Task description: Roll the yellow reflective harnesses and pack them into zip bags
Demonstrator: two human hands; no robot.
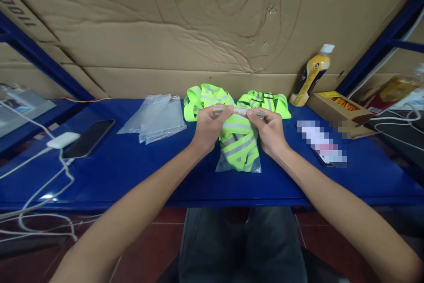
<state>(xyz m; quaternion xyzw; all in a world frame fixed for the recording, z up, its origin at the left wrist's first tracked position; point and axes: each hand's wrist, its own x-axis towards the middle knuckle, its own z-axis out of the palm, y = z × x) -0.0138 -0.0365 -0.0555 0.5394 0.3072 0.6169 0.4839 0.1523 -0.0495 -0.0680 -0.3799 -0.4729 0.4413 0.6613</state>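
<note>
Bare forearms reach forward, above dark trousers. The person's left hand and right hand pinch the top of a clear plastic bag between them, over a blue table. Its body, filled with neon-yellow straps, hangs or rests nearer the person; I cannot tell which. Fingers cover the mouth's ends. Its long axis runs front to back, mouth away. Behind, the hands partly hide loose straps.

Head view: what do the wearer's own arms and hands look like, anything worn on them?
The left hand and right hand are ungloved. The left forearm and right forearm show no sleeve, watch or bracelet.
</note>
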